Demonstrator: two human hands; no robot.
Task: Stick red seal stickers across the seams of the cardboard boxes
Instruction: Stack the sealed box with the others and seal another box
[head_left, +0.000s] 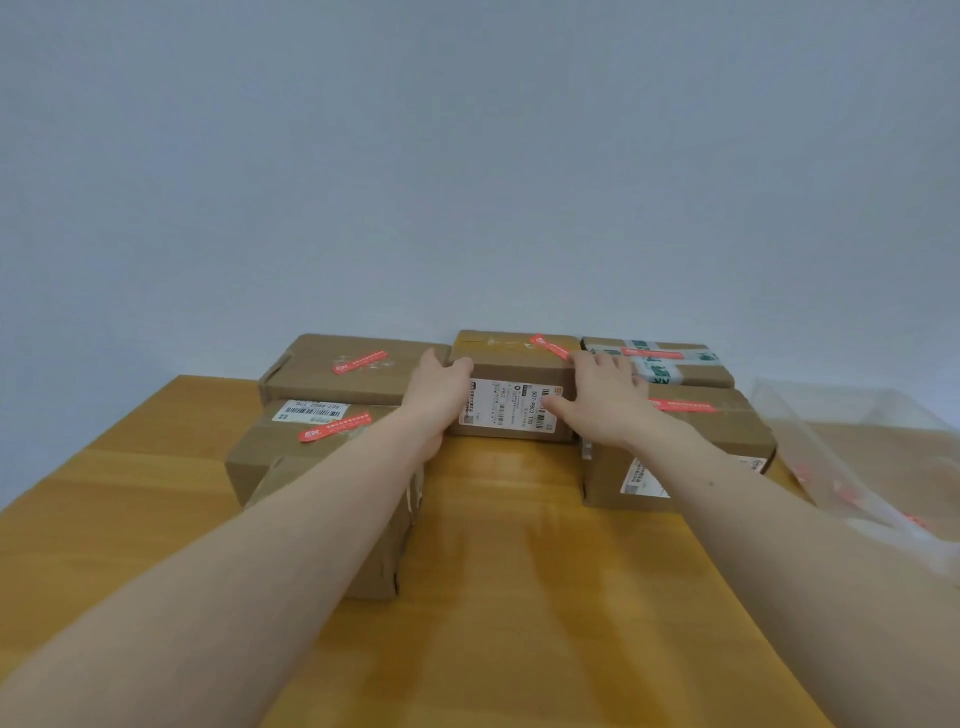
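Several brown cardboard boxes stand at the back of the wooden table (519, 545). The middle box (511, 353) carries a red seal sticker (548, 345) on its top and a white label on its front. My left hand (441, 387) grips its left side, thumb over the top edge. My right hand (602, 397) clasps its right top corner, with the fingers spread on top and the thumb across the label. Red stickers also lie on the back left box (361, 362), the front left box (335, 427), the green-taped back right box (652, 354) and the front right box (683, 406).
A clear plastic bag (857, 457) with red stickers inside lies at the table's right edge. A plain pale wall rises right behind the boxes. Bare wood stretches between the two front boxes and toward me.
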